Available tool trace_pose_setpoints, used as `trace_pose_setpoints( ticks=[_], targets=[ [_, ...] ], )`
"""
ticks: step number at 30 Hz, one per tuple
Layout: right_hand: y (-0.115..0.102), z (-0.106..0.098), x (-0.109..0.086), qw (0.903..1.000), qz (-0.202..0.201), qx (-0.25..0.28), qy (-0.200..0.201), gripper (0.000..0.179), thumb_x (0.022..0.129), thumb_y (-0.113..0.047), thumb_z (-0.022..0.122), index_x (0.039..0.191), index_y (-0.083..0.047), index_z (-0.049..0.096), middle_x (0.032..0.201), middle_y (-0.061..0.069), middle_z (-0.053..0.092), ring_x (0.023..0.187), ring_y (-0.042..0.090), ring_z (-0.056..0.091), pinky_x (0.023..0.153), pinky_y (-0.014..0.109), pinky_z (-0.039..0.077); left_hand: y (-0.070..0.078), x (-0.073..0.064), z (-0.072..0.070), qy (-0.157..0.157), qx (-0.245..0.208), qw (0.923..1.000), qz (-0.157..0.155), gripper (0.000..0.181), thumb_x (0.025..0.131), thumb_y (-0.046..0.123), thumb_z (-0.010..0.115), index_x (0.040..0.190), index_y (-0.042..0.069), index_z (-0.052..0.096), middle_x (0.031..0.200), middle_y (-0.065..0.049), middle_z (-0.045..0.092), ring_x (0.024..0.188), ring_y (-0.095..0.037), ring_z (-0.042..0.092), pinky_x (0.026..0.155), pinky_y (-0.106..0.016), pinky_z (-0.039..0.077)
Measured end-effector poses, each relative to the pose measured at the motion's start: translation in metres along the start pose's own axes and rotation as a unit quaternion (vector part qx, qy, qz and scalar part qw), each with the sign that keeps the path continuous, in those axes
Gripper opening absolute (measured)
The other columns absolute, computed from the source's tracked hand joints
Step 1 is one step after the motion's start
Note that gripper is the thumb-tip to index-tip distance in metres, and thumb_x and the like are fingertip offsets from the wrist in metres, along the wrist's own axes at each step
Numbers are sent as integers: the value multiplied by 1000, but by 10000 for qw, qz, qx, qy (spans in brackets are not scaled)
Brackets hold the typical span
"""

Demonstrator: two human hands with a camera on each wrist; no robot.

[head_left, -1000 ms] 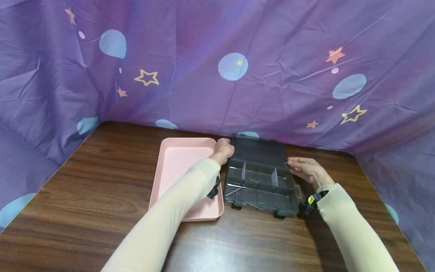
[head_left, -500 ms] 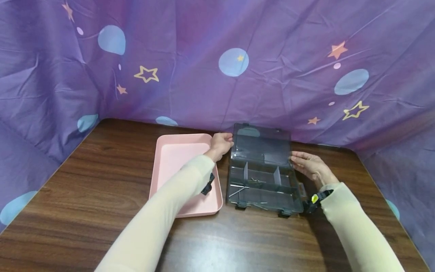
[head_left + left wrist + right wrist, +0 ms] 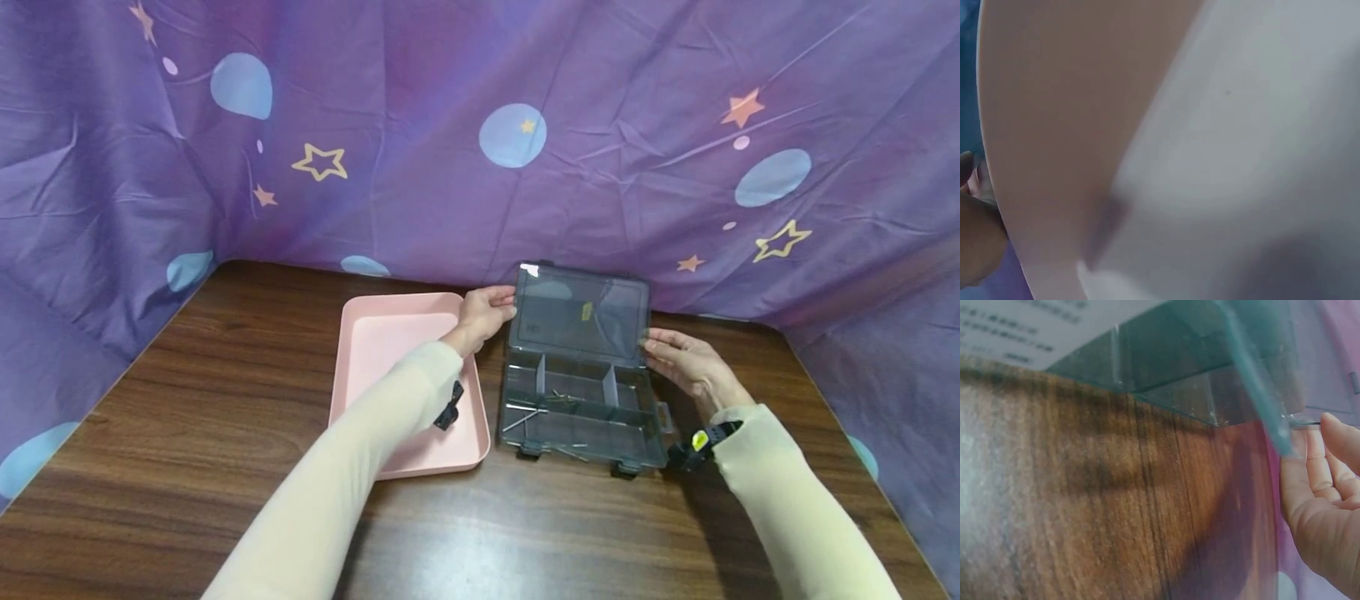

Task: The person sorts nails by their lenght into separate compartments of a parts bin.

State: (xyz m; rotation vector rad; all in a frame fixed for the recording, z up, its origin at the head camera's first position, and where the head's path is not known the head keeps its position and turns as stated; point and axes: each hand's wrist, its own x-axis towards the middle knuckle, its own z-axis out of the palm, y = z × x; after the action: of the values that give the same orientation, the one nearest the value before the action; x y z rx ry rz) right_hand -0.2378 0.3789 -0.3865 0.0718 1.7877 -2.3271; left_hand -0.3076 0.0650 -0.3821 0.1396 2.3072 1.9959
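Observation:
A smoky grey compartment box [image 3: 588, 446] stands on the table with its lid [image 3: 573, 312] tilted up at the back. My left hand [image 3: 482, 318] pinches the lid's left edge; in the left wrist view only part of that hand [image 3: 977, 240] shows beyond a pale wall. The lid's right edge is between the thumb and fingers of my right hand [image 3: 690, 367]. In the right wrist view that hand [image 3: 1325, 500] is at the lid's thin edge. Small brassy metal pieces [image 3: 561, 397] lie in a rear compartment, and a thin silver rod [image 3: 520, 420] in the front one.
A shallow pink tray [image 3: 347, 350] stands left of the box, under my left forearm. Behind the wooden table [image 3: 225, 400] hangs a purple cloth [image 3: 435, 200] with stars and planets, close behind the lid. Black latches [image 3: 626, 470] stick out at the box's front.
The lid has swung up from leaning far back to a steeper tilt, both hands rising with it. Box and tray shift slightly in the head view.

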Motion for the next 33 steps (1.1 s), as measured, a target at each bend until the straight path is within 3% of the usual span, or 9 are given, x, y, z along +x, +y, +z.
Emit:
trace_pose_setpoints(
  ticks=[7, 16, 22, 33],
  targets=[
    [-4, 2, -8, 10000, -79, -14, 57, 31, 90, 12, 49, 86, -12, 68, 83, -4, 70, 78, 5, 65, 73, 19, 53, 3, -3, -2, -104, -73, 9994, 325, 37, 84, -5, 63, 120, -1, 61, 114, -17, 66, 107, -25, 63, 89, -23, 49],
    [-11, 9, -21, 9974, -272, -490, 450, 24, 89, 7, 55, 86, -14, 67, 83, -7, 67, 76, 4, 65, 72, 19, 54, 8, -10, -3, -23, -396, 9971, 652, 34, 81, -7, 65, 114, -4, 63, 111, -21, 66, 102, -29, 65, 85, -23, 51],
    [-15, 13, -30, 9962, -167, -470, 708, 20, 87, 4, 60, 85, -14, 68, 82, -6, 67, 74, 6, 66, 72, 20, 55, 9, -18, -7, -14, -192, 9959, 886, 31, 80, -4, 68, 111, -2, 65, 107, -20, 68, 98, -27, 66, 83, -22, 52],
    [-18, 19, -48, 9991, -308, 82, 281, 16, 92, -1, 54, 90, -9, 68, 81, 7, 69, 78, 15, 70, 74, 22, 55, 15, -35, -14, 73, 261, 9939, 1068, 26, 79, 1, 72, 104, 0, 68, 102, -14, 71, 89, -25, 69, 75, -20, 53]
  ],
)
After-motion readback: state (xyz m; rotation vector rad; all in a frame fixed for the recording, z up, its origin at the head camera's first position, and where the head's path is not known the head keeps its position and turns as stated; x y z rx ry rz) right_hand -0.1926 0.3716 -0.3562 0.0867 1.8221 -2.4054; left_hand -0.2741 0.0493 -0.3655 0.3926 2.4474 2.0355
